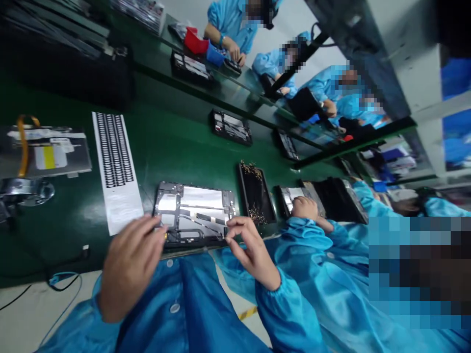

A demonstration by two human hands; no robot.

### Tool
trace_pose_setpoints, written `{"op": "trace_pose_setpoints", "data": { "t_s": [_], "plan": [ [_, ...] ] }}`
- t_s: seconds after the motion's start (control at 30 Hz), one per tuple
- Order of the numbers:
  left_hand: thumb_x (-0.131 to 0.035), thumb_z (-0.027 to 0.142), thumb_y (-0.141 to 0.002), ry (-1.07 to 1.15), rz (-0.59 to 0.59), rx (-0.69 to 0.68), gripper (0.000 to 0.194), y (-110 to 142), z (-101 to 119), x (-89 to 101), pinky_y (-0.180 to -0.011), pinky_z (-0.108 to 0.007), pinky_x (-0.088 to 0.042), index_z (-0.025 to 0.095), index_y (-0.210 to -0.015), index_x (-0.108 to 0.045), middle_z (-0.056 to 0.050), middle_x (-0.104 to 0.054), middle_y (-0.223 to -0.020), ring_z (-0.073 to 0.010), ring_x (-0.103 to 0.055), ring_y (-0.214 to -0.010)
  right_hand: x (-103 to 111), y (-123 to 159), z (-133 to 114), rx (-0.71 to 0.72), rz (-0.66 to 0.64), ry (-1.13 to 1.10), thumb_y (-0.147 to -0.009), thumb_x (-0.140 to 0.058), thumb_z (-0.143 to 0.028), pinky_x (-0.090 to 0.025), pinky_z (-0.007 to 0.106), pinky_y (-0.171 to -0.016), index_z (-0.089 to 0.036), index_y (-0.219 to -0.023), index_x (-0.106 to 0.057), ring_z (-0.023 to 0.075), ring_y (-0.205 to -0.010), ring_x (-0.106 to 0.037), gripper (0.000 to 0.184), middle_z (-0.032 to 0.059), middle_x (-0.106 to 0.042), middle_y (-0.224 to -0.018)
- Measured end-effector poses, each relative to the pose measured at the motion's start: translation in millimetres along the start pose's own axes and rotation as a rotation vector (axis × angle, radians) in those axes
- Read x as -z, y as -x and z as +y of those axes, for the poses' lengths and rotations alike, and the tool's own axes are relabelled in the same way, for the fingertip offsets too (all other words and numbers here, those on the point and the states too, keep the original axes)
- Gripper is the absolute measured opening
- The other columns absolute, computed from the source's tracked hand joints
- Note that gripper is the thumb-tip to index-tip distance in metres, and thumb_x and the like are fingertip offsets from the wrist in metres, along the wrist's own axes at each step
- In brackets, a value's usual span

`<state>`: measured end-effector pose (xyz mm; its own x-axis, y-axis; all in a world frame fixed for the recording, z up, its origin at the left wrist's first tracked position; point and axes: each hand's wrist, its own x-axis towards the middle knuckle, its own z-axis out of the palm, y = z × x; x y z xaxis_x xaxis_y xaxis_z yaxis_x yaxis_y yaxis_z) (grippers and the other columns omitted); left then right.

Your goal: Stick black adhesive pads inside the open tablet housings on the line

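Note:
In front of me lies an opened tablet housing (202,198), with a black frame, silver panels and thin dark cables across it. My left hand (128,262) is at its left end, fingers stretched out over the edge, near a small gold-coloured part (165,236). At the lower right corner my right hand (253,250) has its thumb and forefinger brought together in a pinch. Whatever sits between those fingertips is too small to make out. A dark cable (206,224) runs over the silver panel toward that corner.
A black tray (257,191) of small gold-coloured parts stands to the right. Left are a sticker sheet (116,162) and a panel (79,154) with an orange ribbon. Another housing (231,126) lies farther back. Beside me a co-worker's hand (305,208) rests on a housing.

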<state>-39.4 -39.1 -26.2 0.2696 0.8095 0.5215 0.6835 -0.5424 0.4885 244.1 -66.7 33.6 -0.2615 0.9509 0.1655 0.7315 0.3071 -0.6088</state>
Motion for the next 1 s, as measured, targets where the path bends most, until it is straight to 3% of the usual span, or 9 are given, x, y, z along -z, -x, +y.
{"op": "trace_pose_setpoints", "data": {
  "t_s": [0.1, 0.17, 0.27, 0.6, 1.0],
  "plan": [
    [-0.059, 0.012, -0.091, 0.098, -0.090, -0.203, 0.032, 9, 42, -26.6, -0.110, -0.045, -0.047, 0.017, -0.122, -0.062, -0.011, -0.067, -0.128, -0.0252, -0.058, -0.127, -20, 29, 16, -0.048, -0.001, -0.007, -0.096, -0.053, -0.014, -0.053, 0.038, -0.093, -0.023, -0.100, -0.055, 0.0217, -0.111, -0.059, 0.010, 0.0100, -0.056, -0.114],
    [-0.058, 0.010, -0.091, 0.097, -0.108, -0.263, 0.028, 12, 54, -44.6, -0.109, -0.043, -0.048, 0.015, -0.118, -0.064, -0.012, -0.068, -0.127, -0.0249, -0.059, -0.126, -29, 32, 18, -0.024, -0.010, 0.003, -0.096, -0.053, -0.012, -0.052, 0.037, -0.095, -0.022, -0.100, -0.055, 0.0214, -0.112, -0.058, 0.011, 0.0102, -0.056, -0.114],
    [-0.058, 0.010, -0.091, 0.081, -0.138, -0.280, 0.024, 16, 56, -61.6, -0.108, -0.042, -0.048, 0.014, -0.113, -0.066, -0.013, -0.068, -0.126, -0.0251, -0.060, -0.124, -32, 31, 20, 0.001, 0.025, 0.048, -0.096, -0.052, -0.011, -0.053, 0.038, -0.094, -0.022, -0.100, -0.055, 0.0217, -0.110, -0.058, 0.012, 0.0105, -0.057, -0.112],
    [-0.053, 0.013, -0.094, 0.057, -0.176, -0.339, 0.028, 15, 63, -84.4, -0.108, -0.041, -0.045, 0.013, -0.119, -0.066, -0.013, -0.067, -0.127, -0.0251, -0.060, -0.123, -25, 27, 34, 0.019, 0.024, 0.073, -0.095, -0.054, -0.010, -0.055, 0.039, -0.091, -0.021, -0.097, -0.056, 0.0220, -0.105, -0.060, 0.011, 0.0102, -0.059, -0.108],
    [-0.053, 0.014, -0.095, 0.051, -0.169, -0.331, 0.026, 10, 63, -89.1, -0.104, -0.040, -0.046, 0.014, -0.116, -0.067, -0.011, -0.070, -0.122, -0.0241, -0.063, -0.116, -27, 19, 35, 0.043, 0.027, 0.152, -0.094, -0.055, -0.011, -0.055, 0.038, -0.087, -0.019, -0.094, -0.059, 0.0220, -0.099, -0.062, 0.009, 0.0104, -0.062, -0.104]
  ]
}}
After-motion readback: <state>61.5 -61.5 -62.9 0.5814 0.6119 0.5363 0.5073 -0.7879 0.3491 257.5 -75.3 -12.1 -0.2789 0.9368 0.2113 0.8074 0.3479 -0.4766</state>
